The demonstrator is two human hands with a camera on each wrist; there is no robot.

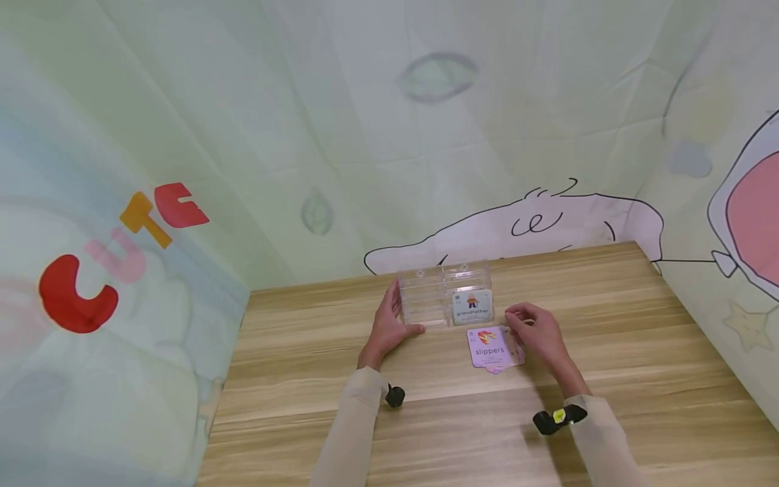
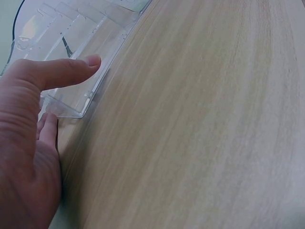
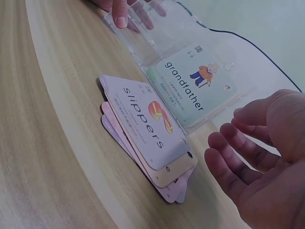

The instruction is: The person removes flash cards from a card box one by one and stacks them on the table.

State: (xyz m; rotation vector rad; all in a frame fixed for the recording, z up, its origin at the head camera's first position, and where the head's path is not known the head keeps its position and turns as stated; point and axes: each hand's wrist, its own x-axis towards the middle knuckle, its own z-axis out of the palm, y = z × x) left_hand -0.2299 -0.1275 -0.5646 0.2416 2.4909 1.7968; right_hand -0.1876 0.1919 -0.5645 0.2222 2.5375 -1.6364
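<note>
Open counter [image 1: 608, 325] lies at 3 and 6 o'clock of the card stack [image 1: 494, 350]. The clear box [image 1: 444, 294] blocks 12 o'clock; the wall [image 1: 341, 135] stands behind it.

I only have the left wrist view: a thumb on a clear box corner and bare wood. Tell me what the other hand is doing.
Observer: The right hand hovers with loosely curled fingers beside a small fanned stack of cards on the table, holding nothing.
Operator: Read me the top card.
Observer: It says "slippers", with a slipper picture above the word.
Operator: Tell me what is in the clear box.
Observer: A "grandfather" card stands in the right part of the clear box; the left part looks empty.
Operator: Confirm where the left hand sits from above.
Observer: The left hand holds the box's left end, thumb along its front edge.
</note>
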